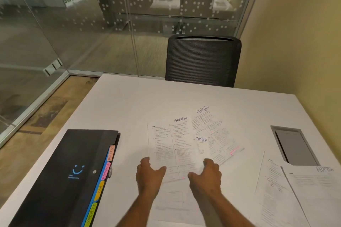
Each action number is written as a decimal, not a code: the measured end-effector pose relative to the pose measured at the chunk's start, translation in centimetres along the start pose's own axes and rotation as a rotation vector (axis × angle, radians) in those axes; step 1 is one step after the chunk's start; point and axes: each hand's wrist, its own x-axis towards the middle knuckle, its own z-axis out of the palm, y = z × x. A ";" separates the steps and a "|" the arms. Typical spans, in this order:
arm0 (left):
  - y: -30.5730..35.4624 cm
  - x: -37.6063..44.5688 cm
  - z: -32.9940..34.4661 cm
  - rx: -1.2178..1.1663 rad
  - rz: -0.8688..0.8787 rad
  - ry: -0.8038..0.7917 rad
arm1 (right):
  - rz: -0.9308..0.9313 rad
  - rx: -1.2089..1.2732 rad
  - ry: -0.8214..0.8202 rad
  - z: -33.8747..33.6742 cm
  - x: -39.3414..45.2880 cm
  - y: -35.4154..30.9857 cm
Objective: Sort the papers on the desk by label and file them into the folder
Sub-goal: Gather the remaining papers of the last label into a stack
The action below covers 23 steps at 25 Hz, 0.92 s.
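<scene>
Three printed sheets marked ADMIN (177,142) lie fanned out in the middle of the white desk (129,101). My left hand (149,175) rests on the lower left edge of the front sheet, fingers spread. My right hand (206,175) presses on the lower right part of the same pile, fingers curled down. Another sheet (175,206) lies under my forearms. A closed black folder (64,175) sits at the left, with coloured tabs (106,169) reading ADMIN, FINANCE, HR and SPORTS along its right edge.
More papers (299,195), one marked ADMIN, are stacked at the right front corner. A grey cable hatch (295,145) is set into the desk at the right. A black mesh chair (203,61) stands at the far edge, with glass walls behind it.
</scene>
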 end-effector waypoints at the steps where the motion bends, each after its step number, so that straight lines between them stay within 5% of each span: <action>1: -0.1 0.2 0.2 -0.038 -0.029 0.001 | 0.047 0.079 -0.018 -0.1 0.3 -0.1; 13: 0.3 0.1 -0.7 -0.149 0.005 -0.056 | 0.113 0.397 -0.107 -1.7 1.5 0.6; 18: 2.0 -0.2 -3.2 -0.483 0.002 -0.195 | 0.047 0.893 -0.218 -3.4 0.7 0.7; 23: 4.7 -0.4 -5.3 -0.584 0.104 -0.254 | 0.002 1.038 -0.351 -4.6 -0.4 0.8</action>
